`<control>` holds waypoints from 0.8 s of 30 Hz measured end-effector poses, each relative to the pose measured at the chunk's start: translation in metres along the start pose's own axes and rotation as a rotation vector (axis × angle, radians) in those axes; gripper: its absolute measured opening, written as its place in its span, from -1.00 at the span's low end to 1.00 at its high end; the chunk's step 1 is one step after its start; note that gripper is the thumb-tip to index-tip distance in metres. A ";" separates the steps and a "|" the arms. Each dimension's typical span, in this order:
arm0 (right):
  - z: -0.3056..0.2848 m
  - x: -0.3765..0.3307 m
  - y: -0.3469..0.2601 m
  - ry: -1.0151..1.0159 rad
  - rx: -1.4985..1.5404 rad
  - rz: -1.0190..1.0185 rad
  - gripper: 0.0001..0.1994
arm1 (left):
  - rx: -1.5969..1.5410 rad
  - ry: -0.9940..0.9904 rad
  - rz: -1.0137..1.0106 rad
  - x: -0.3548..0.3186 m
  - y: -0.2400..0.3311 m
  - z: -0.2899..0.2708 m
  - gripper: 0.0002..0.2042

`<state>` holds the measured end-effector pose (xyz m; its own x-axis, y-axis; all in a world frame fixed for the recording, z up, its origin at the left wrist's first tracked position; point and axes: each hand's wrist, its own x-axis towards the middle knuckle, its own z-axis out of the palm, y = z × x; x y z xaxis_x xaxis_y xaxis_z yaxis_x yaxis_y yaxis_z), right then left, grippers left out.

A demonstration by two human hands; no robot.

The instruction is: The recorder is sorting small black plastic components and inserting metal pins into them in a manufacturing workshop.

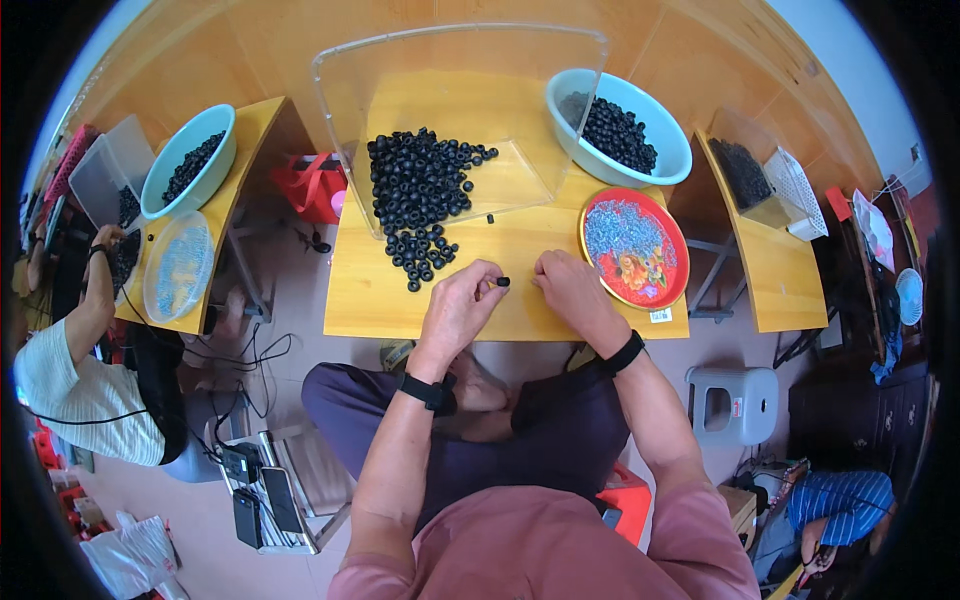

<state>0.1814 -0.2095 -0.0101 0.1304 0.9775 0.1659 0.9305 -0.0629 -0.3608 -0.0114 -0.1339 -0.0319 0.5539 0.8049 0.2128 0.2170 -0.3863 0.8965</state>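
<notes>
In the middle of the frame, a small black piece (503, 282) sits at the fingertips of the left hand (455, 308). The thumb and finger are pinched on it. Its free end sticks out toward the right of the frame. It is tiny, but its long way seems to run left to right, nearly flat. Just to the right is the right hand (575, 290), with its fingers curled in. I cannot tell if they hold anything. Both hands are over the front part of a yellow table (370, 310). Up and left of them, a heap of black beads (420, 180) spills out of a clear plastic tray (460, 50). Right of the right hand is a round red tray (682, 240) with shiny little bits. Above that, a pale blue bowl (672, 135) holds more black beads.
</notes>
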 end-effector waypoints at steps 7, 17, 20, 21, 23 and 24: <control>0.008 -0.002 0.005 0.024 -0.018 -0.073 -0.89 | 0.007 0.012 0.037 0.000 -0.001 0.000 -0.80; -0.012 0.002 -0.028 -0.070 0.633 0.165 -0.83 | -0.013 -0.004 0.058 0.003 -0.003 -0.001 -0.82; -0.012 0.005 -0.031 -0.099 0.648 0.154 -0.85 | -0.011 -0.010 0.046 0.003 -0.002 -0.002 -0.82; -0.012 0.006 -0.032 -0.105 0.629 0.150 -0.86 | -0.010 -0.010 0.052 0.002 -0.002 -0.002 -0.82; -0.010 0.009 -0.032 -0.125 0.613 0.138 -0.87 | -0.009 -0.002 0.059 0.001 -0.003 -0.003 -0.81; -0.008 0.011 -0.031 -0.142 0.599 0.136 -0.88 | -0.005 -0.002 0.071 0.002 -0.004 -0.003 -0.81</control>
<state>0.1566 -0.1987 0.0108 0.1489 0.9885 -0.0265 0.5500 -0.1050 -0.8285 -0.0140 -0.1297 -0.0339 0.5694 0.7745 0.2755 0.1725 -0.4403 0.8811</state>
